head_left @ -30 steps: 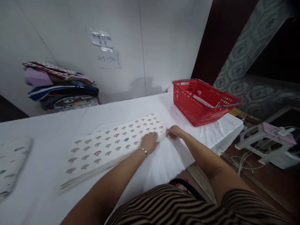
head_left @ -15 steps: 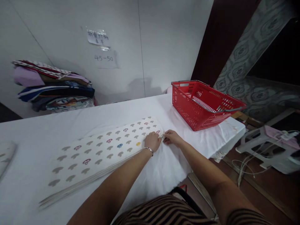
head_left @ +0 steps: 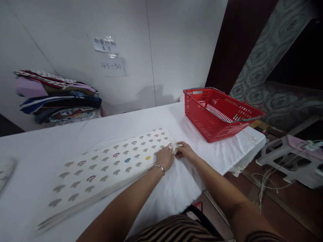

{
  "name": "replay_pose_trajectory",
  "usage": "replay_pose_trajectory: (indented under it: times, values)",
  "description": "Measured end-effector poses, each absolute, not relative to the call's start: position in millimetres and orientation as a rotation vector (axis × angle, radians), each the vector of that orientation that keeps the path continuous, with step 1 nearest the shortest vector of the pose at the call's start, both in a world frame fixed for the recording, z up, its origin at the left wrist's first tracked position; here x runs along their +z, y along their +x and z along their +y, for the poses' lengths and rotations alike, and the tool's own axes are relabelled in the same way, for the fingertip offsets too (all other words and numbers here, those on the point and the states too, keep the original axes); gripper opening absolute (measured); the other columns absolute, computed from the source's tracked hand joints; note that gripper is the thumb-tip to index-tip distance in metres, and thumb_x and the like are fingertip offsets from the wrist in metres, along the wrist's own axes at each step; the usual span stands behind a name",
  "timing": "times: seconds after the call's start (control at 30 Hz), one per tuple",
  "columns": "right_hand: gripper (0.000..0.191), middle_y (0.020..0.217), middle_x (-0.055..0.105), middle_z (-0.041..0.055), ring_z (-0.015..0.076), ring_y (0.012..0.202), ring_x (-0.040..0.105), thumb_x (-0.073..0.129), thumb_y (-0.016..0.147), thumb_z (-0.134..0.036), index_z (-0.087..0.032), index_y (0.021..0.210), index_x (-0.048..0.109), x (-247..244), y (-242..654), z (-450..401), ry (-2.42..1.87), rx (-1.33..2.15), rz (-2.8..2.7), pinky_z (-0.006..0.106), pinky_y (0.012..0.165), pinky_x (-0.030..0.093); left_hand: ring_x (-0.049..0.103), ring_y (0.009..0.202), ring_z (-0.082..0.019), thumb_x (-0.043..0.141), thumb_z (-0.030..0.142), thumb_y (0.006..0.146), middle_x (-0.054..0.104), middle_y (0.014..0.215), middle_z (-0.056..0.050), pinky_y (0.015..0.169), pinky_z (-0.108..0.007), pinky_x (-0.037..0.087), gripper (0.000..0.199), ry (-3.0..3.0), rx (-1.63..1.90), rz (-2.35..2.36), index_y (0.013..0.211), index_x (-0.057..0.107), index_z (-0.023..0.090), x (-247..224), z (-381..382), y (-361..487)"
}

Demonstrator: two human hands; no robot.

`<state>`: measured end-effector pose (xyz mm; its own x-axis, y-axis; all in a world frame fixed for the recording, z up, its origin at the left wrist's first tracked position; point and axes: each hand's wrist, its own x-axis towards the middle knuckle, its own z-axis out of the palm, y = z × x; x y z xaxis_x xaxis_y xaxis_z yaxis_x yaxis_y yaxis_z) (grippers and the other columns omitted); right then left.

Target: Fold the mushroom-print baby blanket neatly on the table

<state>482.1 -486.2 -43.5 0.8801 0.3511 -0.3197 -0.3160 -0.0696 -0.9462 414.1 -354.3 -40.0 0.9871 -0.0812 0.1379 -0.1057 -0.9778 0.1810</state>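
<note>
A long folded white cloth (head_left: 108, 164) with grey, red, blue and yellow mushroom prints lies in layers across the white-covered table. At its right end, my left hand (head_left: 165, 158) rests on the near corner, fingers curled over the edge of the layers. My right hand (head_left: 186, 151) pinches the edge of the cloth's right end from the other side. The fingertips of both hands are close together and partly hidden by the folds. A bracelet (head_left: 159, 168) circles my left wrist.
A red plastic basket (head_left: 214, 124) with metal handles stands at the table's right end. Folded clothes (head_left: 60, 97) are stacked at the back left. Part of another printed cloth (head_left: 5, 171) shows at the left edge. A plastic stool (head_left: 285, 161) and cables are on the right.
My hands stay at the cloth's right end, and its corner now looks more spread and rounded between them. The view has shifted slightly.
</note>
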Motion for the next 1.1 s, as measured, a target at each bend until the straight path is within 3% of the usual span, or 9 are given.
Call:
replay_pose_trajectory:
  times: [0.4,0.53,0.67,0.93,1.03,1.1]
  values:
    - [0.040,0.059,0.060,-0.0035,0.0133,0.048,0.061,0.058,0.080,-0.021,-0.017,0.117,0.043,-41,480,-484,-1.636,0.533,-0.026,0.022,0.044,0.050,0.053,0.099,-0.023,0.038,0.020,0.088,0.060,0.102,-0.010,0.080,-0.036,0.042,0.026,2.971,0.160,-0.131,0.097,0.062,0.017,-33,-357,414]
    - [0.062,0.058,0.061,-0.0024,0.0132,0.046,0.059,0.065,0.078,-0.037,-0.015,0.129,0.037,-43,484,-481,-1.760,0.554,-0.051,0.022,0.043,0.049,0.051,0.103,-0.025,0.035,0.016,0.087,0.059,0.106,-0.012,0.084,-0.039,0.041,0.030,2.988,0.136,-0.163,0.104,0.060,0.017,-34,-362,410]
    - [0.079,0.060,0.061,-0.0026,0.0128,0.043,0.057,0.070,0.072,-0.043,-0.016,0.136,0.033,-48,487,-477,-1.947,0.511,-0.122,0.020,0.037,0.044,0.050,0.104,-0.025,0.039,0.015,0.086,0.057,0.109,-0.013,0.085,-0.040,0.040,0.032,3.000,0.139,-0.206,0.114,0.054,0.015,-38,-358,404]
    - [0.066,0.046,0.052,-0.0068,0.0101,0.035,0.047,0.061,0.077,-0.030,-0.018,0.137,0.036,-56,493,-479,-2.121,0.497,-0.178,0.017,0.036,0.034,0.048,0.104,-0.024,0.039,0.017,0.087,0.057,0.109,-0.009,0.087,-0.039,0.038,0.030,3.036,0.208,-0.171,0.113,0.054,0.019,-37,-327,373]
    - [0.063,0.052,0.056,-0.0046,0.0111,0.040,0.050,0.059,0.080,-0.034,-0.019,0.137,0.036,-54,492,-482,-2.188,0.488,-0.229,0.019,0.042,0.038,0.048,0.105,-0.023,0.041,0.019,0.087,0.057,0.112,-0.008,0.088,-0.038,0.039,0.028,3.030,0.225,-0.112,0.110,0.056,0.021,-37,-312,360]
    - [0.063,0.066,0.063,0.0004,0.0138,0.054,0.057,0.060,0.080,-0.038,-0.019,0.137,0.039,-51,490,-486,-2.299,0.415,-0.307,0.022,0.053,0.044,0.048,0.105,-0.023,0.043,0.019,0.086,0.057,0.112,-0.008,0.088,-0.039,0.039,0.027,3.013,0.244,-0.086,0.108,0.057,0.022,-40,-303,352]
